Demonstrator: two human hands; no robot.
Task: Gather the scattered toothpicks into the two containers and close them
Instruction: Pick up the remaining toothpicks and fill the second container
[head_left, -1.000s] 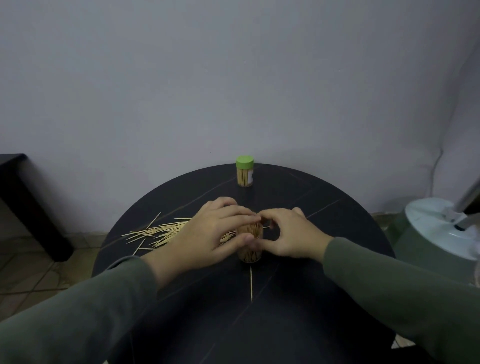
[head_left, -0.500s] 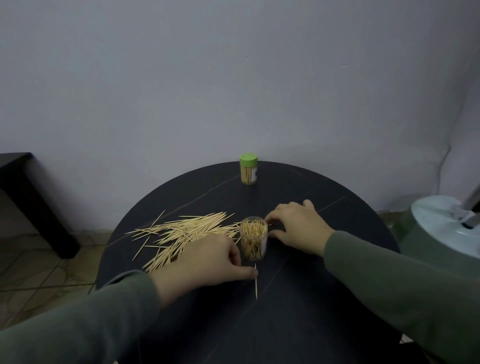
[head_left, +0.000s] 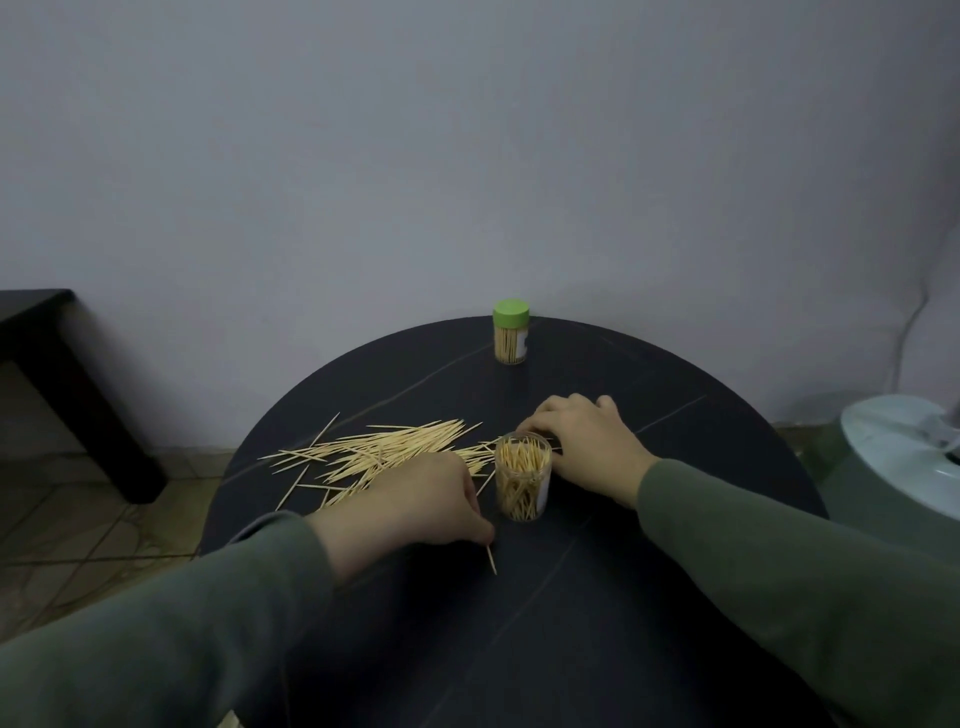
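- The left hand (head_left: 415, 504) has come away from the open container (head_left: 522, 478), where a second ago both hands were closing around its mouth, and is now lying low on the desk (head_left: 649, 597) in front of it.
- Its grip is pinching together on the stray toothpick (head_left: 491, 560) that was lying alone on the near side; only the toothpick's near end is sticking out below the fingertips.
- The right hand (head_left: 587, 447) has also left the rim and is resting just behind and to the right of the open container, fingers curled down toward the desk. Whether its grip is clamping on anything I cannot tell, since the fingertips are hidden behind the jar and knuckles.
- The open container is standing upright, lidless and about full of toothpicks.
- The loose pile (head_left: 384, 452) is lying to the left of the open container, well spread out, so most of the gathering is not yet done.
- The second container (head_left: 511, 332) is standing at the far edge with its green lid on, well apart from the hands.
- Judging from this, the last bundle has gone in and the person is turning to the outlier first. With this jar nearly packed, the pile will probably need the far one opened.
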